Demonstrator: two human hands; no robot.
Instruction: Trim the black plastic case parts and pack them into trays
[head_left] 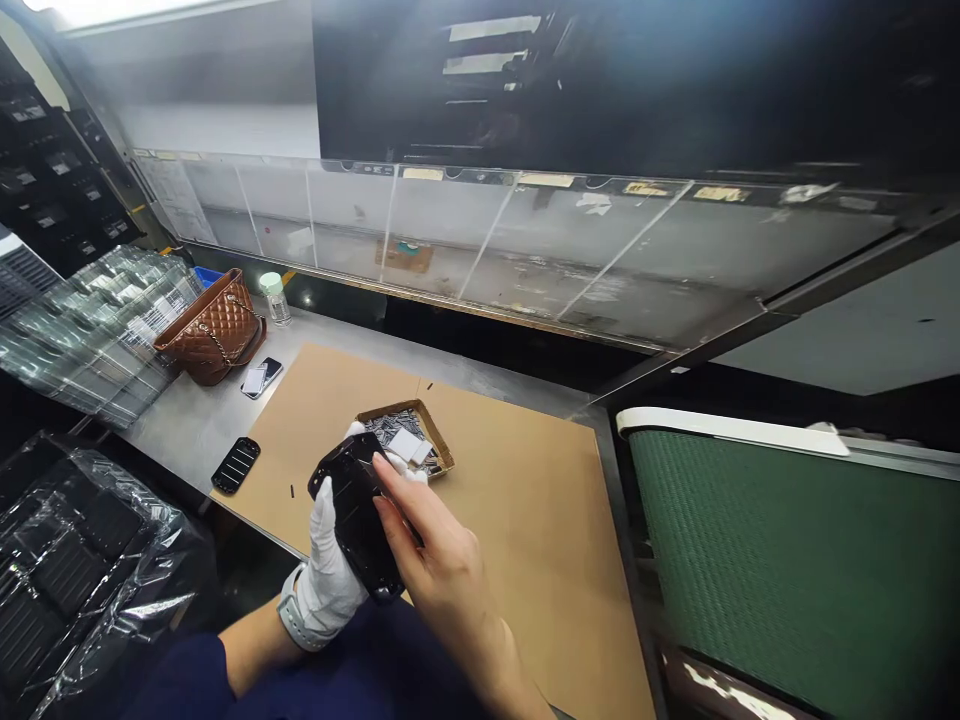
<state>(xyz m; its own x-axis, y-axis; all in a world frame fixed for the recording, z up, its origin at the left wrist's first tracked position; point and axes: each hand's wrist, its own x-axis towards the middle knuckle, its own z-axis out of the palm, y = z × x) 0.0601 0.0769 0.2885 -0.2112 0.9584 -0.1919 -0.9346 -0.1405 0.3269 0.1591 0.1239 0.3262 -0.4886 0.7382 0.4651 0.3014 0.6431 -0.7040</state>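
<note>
My left hand point(334, 570), in a white glove with a watch strap at the wrist, is wrapped round a long black plastic panel point(360, 520) from below and the side. The panel is tilted and shows thin pale lines. My bare right hand point(442, 560) is at the panel's right side, with thumb and index fingertips on its surface, slightly apart; its other fingers are mostly hidden. Just beyond, a shallow cardboard tray point(444, 450) holds many small grey strips and white square pieces point(409, 445). A similar slotted black panel point(236, 466) lies at the left edge of the cardboard.
A brown cardboard sheet point(525, 500) covers much of the metal table point(172, 430). At the back left are a quilted brown handbag point(214, 330), a phone point(262, 377), a bottle point(275, 300) and stacked clear trays point(97, 330). A green conveyor belt point(795, 560) stands right; plastic-wrapped black parts point(82, 570) lie left.
</note>
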